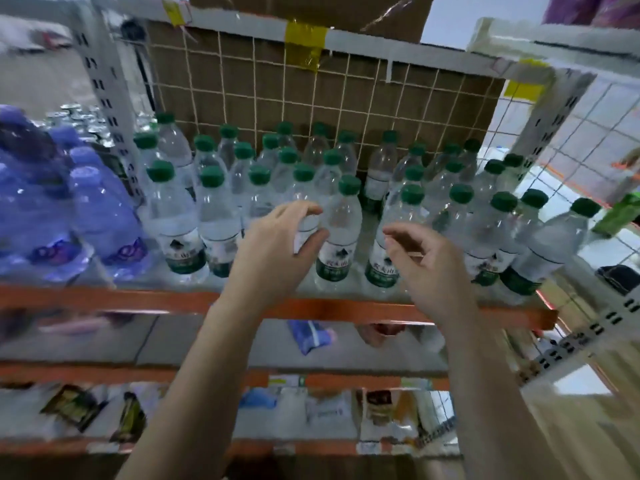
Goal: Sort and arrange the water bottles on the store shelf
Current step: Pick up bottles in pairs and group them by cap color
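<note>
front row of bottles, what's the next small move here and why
Probably close the right hand on the green-capped bottle just beyond its fingers and slide it left. That hand holds nothing, the left hand grips another bottle, and a gap shows in the front row just left of that green-capped bottle.

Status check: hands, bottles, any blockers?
Left hand grips a green-capped water bottle in the front row. Right hand empty, fingers loosely curled, beside the neighbouring bottles. Rest stand upright on the shelf; nothing blocks the hands.
</note>
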